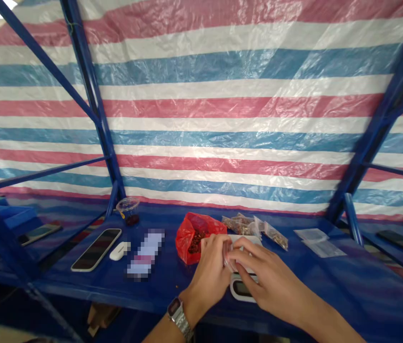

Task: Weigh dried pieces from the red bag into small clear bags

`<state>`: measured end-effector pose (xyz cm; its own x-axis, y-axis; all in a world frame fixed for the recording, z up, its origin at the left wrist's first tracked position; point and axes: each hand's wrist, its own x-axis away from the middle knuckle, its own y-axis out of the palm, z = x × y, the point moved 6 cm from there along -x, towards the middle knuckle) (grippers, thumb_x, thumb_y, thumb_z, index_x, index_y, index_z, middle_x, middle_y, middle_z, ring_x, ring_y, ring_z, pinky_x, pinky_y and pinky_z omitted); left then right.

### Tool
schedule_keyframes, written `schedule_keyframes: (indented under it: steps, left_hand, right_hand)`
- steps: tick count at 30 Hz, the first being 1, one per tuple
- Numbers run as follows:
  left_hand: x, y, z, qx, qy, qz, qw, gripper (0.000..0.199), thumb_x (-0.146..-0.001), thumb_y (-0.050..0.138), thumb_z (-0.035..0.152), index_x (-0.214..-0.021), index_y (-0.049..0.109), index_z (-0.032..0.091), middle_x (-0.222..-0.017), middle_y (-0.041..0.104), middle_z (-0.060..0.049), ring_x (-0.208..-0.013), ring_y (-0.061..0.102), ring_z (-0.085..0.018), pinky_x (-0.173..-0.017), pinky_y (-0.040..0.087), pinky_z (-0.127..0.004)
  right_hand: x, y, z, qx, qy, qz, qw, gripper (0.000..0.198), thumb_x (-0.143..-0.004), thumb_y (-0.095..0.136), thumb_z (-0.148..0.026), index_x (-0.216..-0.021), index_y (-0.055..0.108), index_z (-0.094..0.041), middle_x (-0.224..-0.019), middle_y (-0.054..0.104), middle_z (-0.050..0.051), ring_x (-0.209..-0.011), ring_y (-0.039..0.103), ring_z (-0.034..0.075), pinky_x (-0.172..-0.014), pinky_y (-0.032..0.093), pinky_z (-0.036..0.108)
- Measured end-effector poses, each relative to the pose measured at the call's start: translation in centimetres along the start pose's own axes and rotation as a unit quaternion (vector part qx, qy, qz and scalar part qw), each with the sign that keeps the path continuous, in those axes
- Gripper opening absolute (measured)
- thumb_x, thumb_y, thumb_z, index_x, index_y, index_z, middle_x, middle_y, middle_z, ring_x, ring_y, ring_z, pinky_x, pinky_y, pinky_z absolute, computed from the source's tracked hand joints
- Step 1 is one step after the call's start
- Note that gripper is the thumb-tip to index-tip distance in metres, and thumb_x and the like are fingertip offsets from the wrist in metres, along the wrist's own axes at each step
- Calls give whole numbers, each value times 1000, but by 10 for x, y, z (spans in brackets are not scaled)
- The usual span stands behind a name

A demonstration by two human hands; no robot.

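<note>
My left hand (211,267), with a watch on its wrist, is closed on a small clear plastic bag (227,257). The fingers of my right hand (263,272) pinch the same bag from the other side, near its edge. Both hands are above a white digital scale (241,291), which they partly cover; its display shows below them. Just left of the scale, an open red plastic bag (189,236) holds dark reddish-brown bits. Beyond my hands lie filled clear bags (241,224) of brownish dried pieces. What is inside the held bag is hidden by my fingers.
Flat clear bags (319,242) lie at the right. Leftward are a blurred-out rectangular item (146,255), a white earbud case (119,251), a phone (96,250) and a clear cup (129,212) with dark liquid. Blue metal posts (92,93) frame the blue table (115,288).
</note>
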<state>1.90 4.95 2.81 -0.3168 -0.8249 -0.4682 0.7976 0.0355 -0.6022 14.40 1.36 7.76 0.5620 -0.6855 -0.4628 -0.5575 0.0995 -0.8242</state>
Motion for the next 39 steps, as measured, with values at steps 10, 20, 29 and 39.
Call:
schedule_keyframes:
  steps: [10, 20, 29, 39]
  left_hand:
    - [10, -32, -18, 73, -10, 14, 997, 27, -96, 59, 33, -121, 55, 23, -115, 64, -8, -107, 59, -23, -98, 48, -41]
    - [17, -73, -77, 60, -160, 192, 967, 25, -101, 48, 37, -118, 55, 20, -112, 69, -11, -108, 67, -25, -98, 51, -41]
    - [13, -58, -92, -210, -281, 152, 924, 26, -93, 58, 33, -111, 47, 18, -118, 57, -15, -90, 70, -26, -74, 53, -35]
    - [5, -62, -124, -137, -366, 138, 910, 27, -86, 56, 18, -111, 46, 21, -93, 72, -14, -85, 72, -33, -72, 46, -37]
  right_hand:
    - [-26, 14, 15, 139, -44, 30, 989, 27, -98, 51, -14, -104, 73, -27, -101, 68, 7, -90, 67, 20, -81, 54, 31]
    - [-107, 82, 43, 113, 97, -151, 977, 26, -87, 59, -12, -101, 79, -20, -107, 78, 10, -107, 71, 26, -100, 49, 35]
    - [-113, 103, 68, 218, 151, -189, 945, 31, -87, 64, -16, -117, 74, -16, -123, 74, 17, -124, 64, 32, -109, 42, 45]
    - [-125, 118, 83, 147, 235, -75, 958, 29, -99, 53, -34, -119, 66, -18, -111, 77, 14, -107, 73, 29, -89, 51, 36]
